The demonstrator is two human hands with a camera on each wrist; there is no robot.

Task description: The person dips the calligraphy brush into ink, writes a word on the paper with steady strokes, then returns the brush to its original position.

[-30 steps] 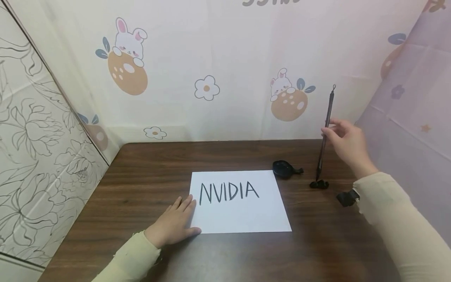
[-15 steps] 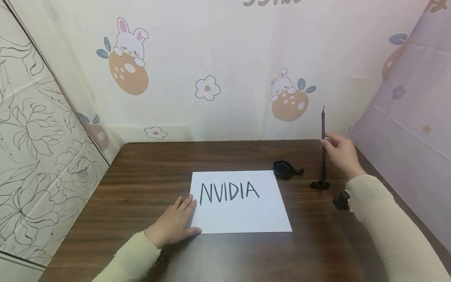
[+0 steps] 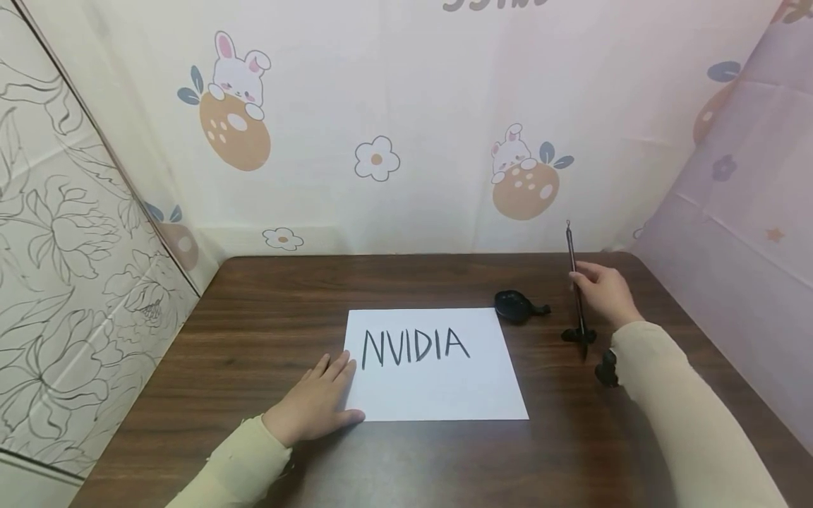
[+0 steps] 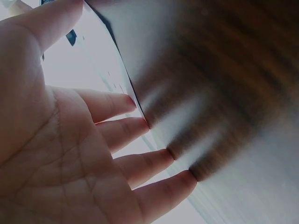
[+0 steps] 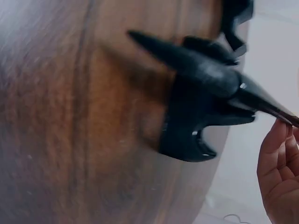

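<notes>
My right hand [image 3: 606,293] pinches the dark handle of a writing brush [image 3: 579,307] between thumb and fingers. The brush leans at a slant, its black bristle tip reaching past a small black brush rest [image 3: 568,336]. In the right wrist view the brush [image 5: 210,70] crosses over the rest [image 5: 184,135]; whether it touches cannot be told. My left hand [image 3: 314,406] lies flat with spread fingers at the left edge of a white sheet of paper [image 3: 444,395], which bears the word NVIDIA in black strokes. The left wrist view shows the palm [image 4: 60,154] and straight fingers by the paper's edge.
A small black ink dish [image 3: 513,307] with a short handle touches or sits very near the paper's upper right corner. A printed cloth [image 3: 432,204] hangs behind the brown wooden table [image 3: 279,289]. A patterned panel stands at the left, a cloth at the right.
My right hand has come down and toward the table with the brush. The brush tip has passed from behind the rest to over and in front of it. My left hand and the paper stay put.
</notes>
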